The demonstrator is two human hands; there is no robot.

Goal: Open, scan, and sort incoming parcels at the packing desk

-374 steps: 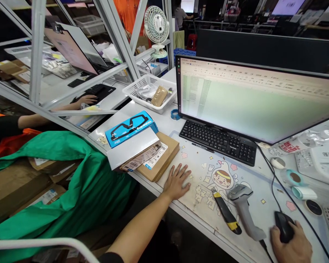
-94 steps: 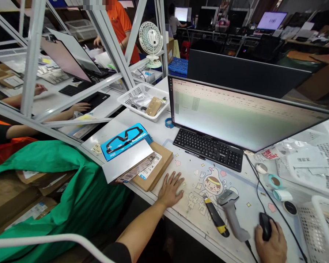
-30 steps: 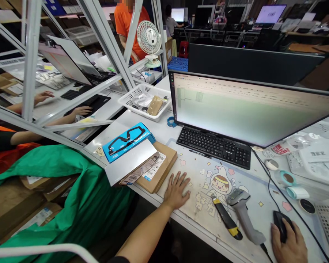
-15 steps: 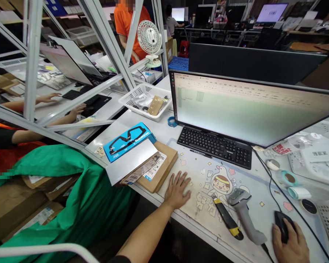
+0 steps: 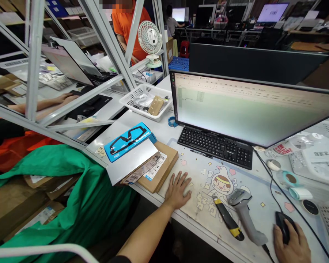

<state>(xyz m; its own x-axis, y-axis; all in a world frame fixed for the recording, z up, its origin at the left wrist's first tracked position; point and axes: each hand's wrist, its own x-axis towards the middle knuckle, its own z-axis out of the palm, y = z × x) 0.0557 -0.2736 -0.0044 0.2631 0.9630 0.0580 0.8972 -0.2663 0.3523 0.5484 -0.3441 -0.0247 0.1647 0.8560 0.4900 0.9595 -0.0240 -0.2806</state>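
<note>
Basically a seated desk posture: right hand (image 5: 290,243) is cupped over the black mouse (image 5: 283,226) at the near right edge of the counter (image 5: 153,126), fingers draped on top in a loose grip, cord running back toward the monitor (image 5: 252,107). Left hand (image 5: 178,188) lies flat and released on the printed desk mat (image 5: 208,175), fingers spread, holding nothing; reads as a brace for the forearm, which crosses the counter's near edge. It sits just beside the brown cardboard box (image 5: 161,168), not touching as far as I can tell. On that box a grey flat package (image 5: 131,160) and a blue glasses box (image 5: 130,140) are stacked and overhang the counter's left edge, labels up, presumably so the barcodes stay readable. Barcode scanner (image 5: 245,215) and utility knife (image 5: 227,221) lie side by side between the two hands, near either one. Keyboard (image 5: 215,146) sits under the monitor. White basket (image 5: 148,98) of small items is parked behind, clear of the work area. Green bag (image 5: 79,190) with cardboard parcels hangs open below left. Another person's forearm (image 5: 48,104) rests at the next station.
</note>
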